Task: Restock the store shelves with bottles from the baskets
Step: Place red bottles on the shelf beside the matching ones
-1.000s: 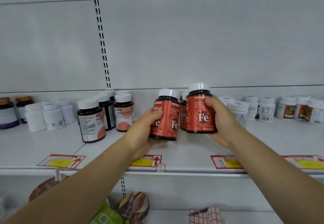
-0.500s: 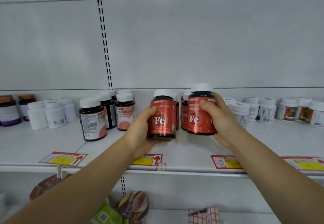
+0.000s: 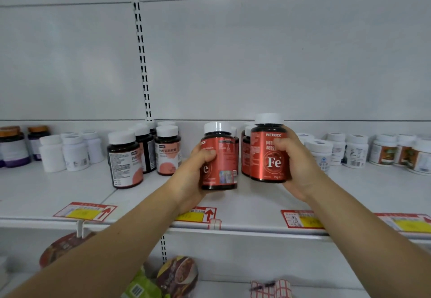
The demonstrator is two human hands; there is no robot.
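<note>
Now each hand is wrapped around one red iron-supplement bottle: the left hand (image 3: 193, 176) curls round the left bottle (image 3: 219, 157) with its thumb across the label, and the right hand (image 3: 300, 164) grips the right bottle (image 3: 269, 150) from the side, fingers over the print. Both bottles are upright with white caps on, held over the white shelf (image 3: 245, 199) just in front of the matching red bottles (image 3: 245, 155) already standing there; whether their bases touch the shelf I cannot tell, since the angle hides the gap.

As I judge it, the step in hand is placing these two in front of the stocked row. The next move calls for lowering them flat, labels forward, then letting go.

Bare shelf lies in front of the red row, up to the front lip with its price tags (image 3: 198, 215). To the left of the red row stand the dark pink-labelled bottles (image 3: 126, 160), to its right the small white bottles (image 3: 319, 153), so sideways room is limited.
</note>
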